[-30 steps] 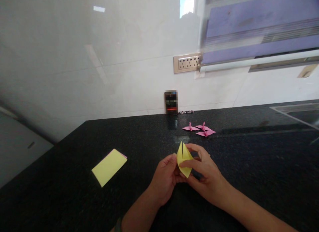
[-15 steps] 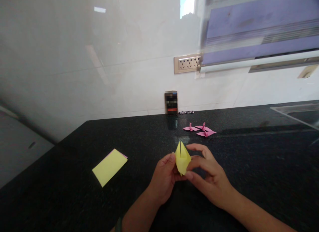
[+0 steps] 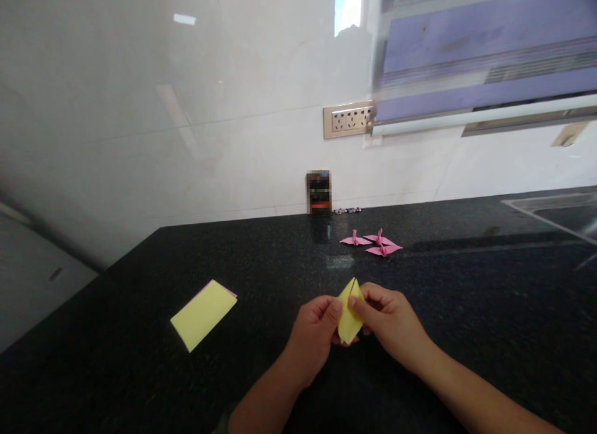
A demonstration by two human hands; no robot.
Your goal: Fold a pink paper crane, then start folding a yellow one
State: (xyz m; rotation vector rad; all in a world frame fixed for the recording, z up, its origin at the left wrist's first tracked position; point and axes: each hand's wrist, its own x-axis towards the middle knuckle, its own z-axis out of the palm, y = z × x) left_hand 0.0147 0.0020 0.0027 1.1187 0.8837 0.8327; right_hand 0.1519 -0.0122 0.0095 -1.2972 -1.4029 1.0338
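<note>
A small folded yellow paper piece (image 3: 349, 319), pointed at top and bottom, is held just above the black stone counter (image 3: 116, 372). My left hand (image 3: 313, 334) pinches its left side with thumb and forefinger. My right hand (image 3: 390, 322) pinches its right side near the top point, the other fingers curled. Both hands are closed on the paper.
A stack of yellow paper sheets (image 3: 204, 313) with a pink one beneath lies on the counter to the left. Pink folded cranes (image 3: 370, 244) sit further back. A small dark box (image 3: 319, 191) stands by the wall under a socket strip (image 3: 347, 119). A sink edge (image 3: 550, 207) shows at far right.
Both hands have lowered the yellow piece toward the counter and drawn closer together. The right hand's fingers, spread before, now pinch the paper near its tip, and the slit at the top has closed.
</note>
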